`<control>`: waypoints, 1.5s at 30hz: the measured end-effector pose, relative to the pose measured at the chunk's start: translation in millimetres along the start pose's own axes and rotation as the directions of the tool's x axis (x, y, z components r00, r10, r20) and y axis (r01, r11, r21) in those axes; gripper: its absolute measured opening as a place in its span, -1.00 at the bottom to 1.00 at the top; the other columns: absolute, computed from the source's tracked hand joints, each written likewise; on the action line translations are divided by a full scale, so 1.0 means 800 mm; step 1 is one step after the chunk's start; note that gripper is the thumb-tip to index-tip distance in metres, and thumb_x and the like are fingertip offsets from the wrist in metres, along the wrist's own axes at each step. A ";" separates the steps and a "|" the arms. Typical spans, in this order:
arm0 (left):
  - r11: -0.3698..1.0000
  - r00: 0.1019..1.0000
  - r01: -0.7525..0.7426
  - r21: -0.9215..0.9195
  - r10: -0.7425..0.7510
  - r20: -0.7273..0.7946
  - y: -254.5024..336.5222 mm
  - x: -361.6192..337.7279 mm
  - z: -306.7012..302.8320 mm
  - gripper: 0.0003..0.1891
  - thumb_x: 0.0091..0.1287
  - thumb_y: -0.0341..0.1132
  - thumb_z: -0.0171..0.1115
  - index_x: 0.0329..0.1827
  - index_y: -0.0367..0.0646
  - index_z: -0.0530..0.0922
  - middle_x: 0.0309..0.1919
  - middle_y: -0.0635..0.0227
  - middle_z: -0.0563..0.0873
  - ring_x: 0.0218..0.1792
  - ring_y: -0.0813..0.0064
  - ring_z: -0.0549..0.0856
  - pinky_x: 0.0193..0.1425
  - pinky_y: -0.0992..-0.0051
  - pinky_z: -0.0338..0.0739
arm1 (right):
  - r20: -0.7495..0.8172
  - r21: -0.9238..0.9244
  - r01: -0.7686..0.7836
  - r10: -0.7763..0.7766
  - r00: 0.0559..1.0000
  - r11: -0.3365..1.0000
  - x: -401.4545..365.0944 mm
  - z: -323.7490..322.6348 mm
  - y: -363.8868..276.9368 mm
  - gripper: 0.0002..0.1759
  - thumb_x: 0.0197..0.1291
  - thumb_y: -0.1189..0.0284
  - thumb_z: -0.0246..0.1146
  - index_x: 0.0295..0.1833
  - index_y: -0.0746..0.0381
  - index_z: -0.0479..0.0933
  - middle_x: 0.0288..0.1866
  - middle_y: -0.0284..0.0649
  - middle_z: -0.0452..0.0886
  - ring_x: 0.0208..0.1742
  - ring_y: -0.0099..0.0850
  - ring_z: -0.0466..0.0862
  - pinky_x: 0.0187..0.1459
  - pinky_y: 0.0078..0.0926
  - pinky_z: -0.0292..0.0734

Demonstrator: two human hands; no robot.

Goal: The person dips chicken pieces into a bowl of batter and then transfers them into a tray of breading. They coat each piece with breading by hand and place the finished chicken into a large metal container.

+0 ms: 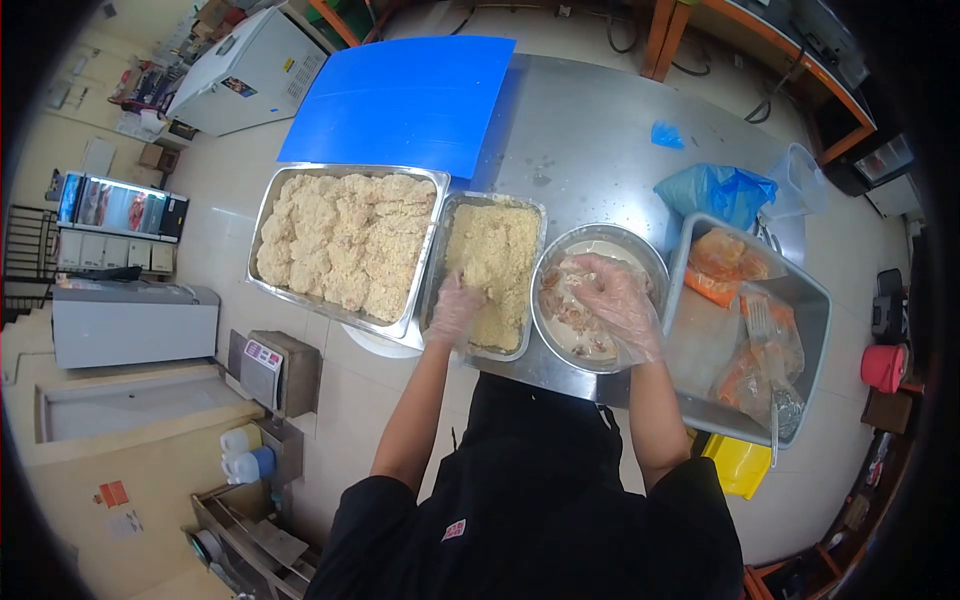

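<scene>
Head view: the gloved hands were apart, the left hand (458, 308) at the crumbs (490, 250) in the narrow tray (541, 225), the right hand (612, 300) over pieces in pale liquid (577, 341) inside the round bowl (538, 318). The large tray (437, 190) of coated pieces (345, 240) lay just left of the left hand; the grey bin (822, 345) of plastic bags stood just right of the right hand. Bowl and narrow tray sat by the near edge of the steel table (585, 150), leaving little room on the near side; bare steel lay open beyond them. The right fingertips were hidden and the left ones blurred, so whether either hand gripped anything could not be told.
</scene>
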State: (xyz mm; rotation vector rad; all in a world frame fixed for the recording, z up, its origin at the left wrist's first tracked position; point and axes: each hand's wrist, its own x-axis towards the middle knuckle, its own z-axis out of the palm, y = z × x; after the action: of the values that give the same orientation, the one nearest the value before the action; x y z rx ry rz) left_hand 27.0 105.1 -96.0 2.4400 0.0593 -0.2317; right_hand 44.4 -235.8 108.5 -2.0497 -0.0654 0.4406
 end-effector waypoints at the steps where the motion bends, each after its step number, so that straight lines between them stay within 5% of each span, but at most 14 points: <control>1: 0.988 0.996 0.053 -0.147 -0.064 -0.065 0.045 -0.009 -0.017 -0.15 0.42 -0.04 0.47 0.67 -0.27 0.33 0.45 -0.24 0.55 0.50 -0.25 0.51 0.58 0.00 0.46 | 0.005 0.009 -0.004 0.004 1.000 1.000 0.000 0.000 0.000 -0.50 0.37 0.32 0.41 0.37 0.24 0.69 0.16 -0.05 0.81 -0.10 -0.36 0.79 0.04 -0.29 0.71; 2: 0.951 0.984 0.095 -0.296 -0.135 -0.120 0.075 -0.015 -0.022 -0.12 0.44 -0.03 0.44 0.69 -0.30 0.29 0.51 -0.27 0.50 0.55 -0.27 0.47 0.63 0.00 0.42 | 0.005 0.010 0.002 -0.002 1.000 1.000 0.000 0.000 0.000 -0.51 0.37 0.33 0.41 0.37 0.25 0.69 0.15 -0.04 0.81 -0.11 -0.36 0.79 0.04 -0.29 0.71; 5: 0.909 0.933 -0.221 0.353 0.302 -0.195 0.095 -0.029 0.008 -0.03 0.49 0.02 0.37 0.76 -0.41 0.14 0.68 -0.30 0.29 0.71 -0.27 0.26 0.80 0.00 0.15 | 0.003 0.000 0.027 -0.027 1.000 1.000 0.000 -0.001 0.001 -0.52 0.37 0.33 0.41 0.36 0.26 0.69 0.14 -0.03 0.80 -0.14 -0.35 0.79 0.02 -0.28 0.71; 11: 0.786 0.968 -0.222 0.577 0.247 0.035 0.135 0.016 0.018 0.00 0.62 0.16 0.14 0.81 -0.42 -0.04 0.80 -0.27 0.03 0.81 -0.19 0.03 0.86 -0.12 -0.12 | -0.038 0.024 0.105 -0.104 0.994 0.994 0.000 0.005 0.011 -0.55 0.38 0.34 0.41 0.33 0.25 0.71 0.12 -0.04 0.81 -0.16 -0.34 0.78 0.00 -0.27 0.71; 17: 0.846 0.973 -0.205 0.492 0.232 0.007 0.143 0.088 -0.001 -0.15 0.70 0.09 0.03 0.80 -0.38 0.06 0.79 -0.13 0.16 0.78 -0.13 0.16 0.85 -0.03 -0.01 | 0.023 0.001 0.029 -0.029 0.999 1.000 -0.004 0.000 0.004 -0.56 0.40 0.31 0.42 0.31 0.24 0.72 0.12 -0.04 0.81 -0.12 -0.30 0.79 0.04 -0.25 0.70; 20: 0.913 0.968 -0.110 0.393 0.189 -0.167 0.102 0.068 -0.019 -0.19 0.67 0.06 0.08 0.74 -0.41 0.19 0.70 -0.16 0.34 0.70 -0.18 0.31 0.80 0.06 0.16 | -0.013 0.025 0.099 -0.099 0.995 0.995 -0.001 -0.004 0.010 -0.56 0.42 0.28 0.41 0.31 0.24 0.71 0.12 -0.04 0.82 -0.09 -0.28 0.79 0.07 -0.25 0.69; 26: 0.896 0.994 -0.038 0.443 -0.010 0.107 0.119 -0.020 -0.044 -0.07 0.43 0.12 0.37 0.65 -0.45 0.33 0.56 -0.34 0.46 0.57 -0.22 0.47 0.68 0.04 0.35 | -0.021 0.053 0.021 -0.020 1.000 0.998 -0.010 -0.015 0.000 -0.55 0.44 0.27 0.36 0.33 0.25 0.69 0.12 -0.02 0.83 -0.06 -0.22 0.79 0.09 -0.20 0.68; 29: 0.793 0.985 -0.172 0.585 0.138 0.102 0.096 -0.047 -0.024 -0.07 0.32 0.06 0.47 0.64 -0.36 0.39 0.44 -0.33 0.57 0.48 -0.25 0.57 0.58 0.06 0.48 | -0.038 0.005 0.049 -0.049 0.998 0.999 -0.008 -0.013 0.005 -0.55 0.43 0.28 0.35 0.34 0.25 0.69 0.13 -0.01 0.83 -0.05 -0.19 0.79 0.09 -0.19 0.68; 32: 0.943 0.995 0.075 0.323 -0.091 0.036 0.119 -0.049 -0.024 -0.15 0.26 -0.10 0.51 0.61 -0.23 0.45 0.29 -0.29 0.67 0.35 -0.23 0.67 0.41 0.08 0.62 | -0.024 -0.004 0.026 -0.026 0.999 1.000 -0.009 -0.015 -0.005 -0.55 0.43 0.29 0.35 0.34 0.25 0.69 0.14 0.02 0.82 -0.03 -0.17 0.79 0.11 -0.19 0.67; 35: 0.988 0.986 -0.150 0.031 0.152 -0.075 0.028 -0.035 0.016 -0.20 0.30 -0.12 0.53 0.53 -0.36 0.46 0.09 -0.14 0.70 0.21 -0.19 0.73 0.32 0.16 0.68 | -0.015 0.007 0.041 -0.041 0.999 0.999 -0.006 -0.011 0.003 -0.55 0.44 0.29 0.35 0.34 0.26 0.68 0.18 0.03 0.81 0.04 -0.14 0.79 0.15 -0.18 0.67; 37: 0.993 0.997 -0.013 0.115 0.004 0.077 0.040 -0.023 0.000 -0.25 0.36 -0.18 0.48 0.55 -0.36 0.44 0.15 -0.13 0.71 0.23 -0.16 0.73 0.34 0.16 0.67 | -0.014 0.009 0.056 -0.056 0.998 0.998 -0.003 -0.009 0.010 -0.55 0.44 0.29 0.35 0.34 0.26 0.68 0.20 0.03 0.81 0.09 -0.13 0.79 0.18 -0.17 0.66; 41: 0.919 0.943 0.332 -0.211 -0.328 0.056 0.174 -0.041 -0.074 -0.32 0.50 -0.24 0.35 0.60 -0.37 0.38 0.31 -0.13 0.70 0.28 -0.13 0.73 0.39 0.16 0.64 | -0.009 0.027 0.021 -0.021 1.000 0.999 -0.005 -0.011 0.004 -0.55 0.45 0.28 0.36 0.34 0.27 0.69 0.24 0.02 0.80 0.17 -0.11 0.80 0.24 -0.16 0.66; 44: 0.962 0.995 -0.006 -0.273 -0.021 -0.097 0.154 -0.054 -0.038 -0.29 0.59 -0.19 0.25 0.68 -0.40 0.27 0.57 -0.22 0.50 0.47 -0.22 0.60 0.61 0.11 0.47 | -0.033 0.054 0.027 -0.026 0.999 0.998 -0.003 -0.005 0.012 -0.55 0.45 0.27 0.38 0.33 0.27 0.70 0.24 0.03 0.80 0.19 -0.12 0.79 0.26 -0.17 0.66; 45: 0.991 0.988 -0.095 -0.099 0.082 -0.128 0.136 -0.053 -0.018 -0.22 0.58 -0.16 0.27 0.70 -0.44 0.20 0.60 -0.27 0.42 0.55 -0.25 0.48 0.67 0.06 0.37 | -0.030 0.063 0.027 -0.025 0.999 0.998 -0.004 -0.004 0.011 -0.55 0.45 0.27 0.38 0.33 0.27 0.70 0.24 0.03 0.80 0.20 -0.12 0.79 0.27 -0.18 0.66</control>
State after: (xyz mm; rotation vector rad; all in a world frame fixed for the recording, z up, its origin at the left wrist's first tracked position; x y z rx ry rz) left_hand -1.5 30.7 -8.8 2.3433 0.0168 -0.0366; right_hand 41.4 -243.8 103.6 -1.9901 -0.0599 0.3916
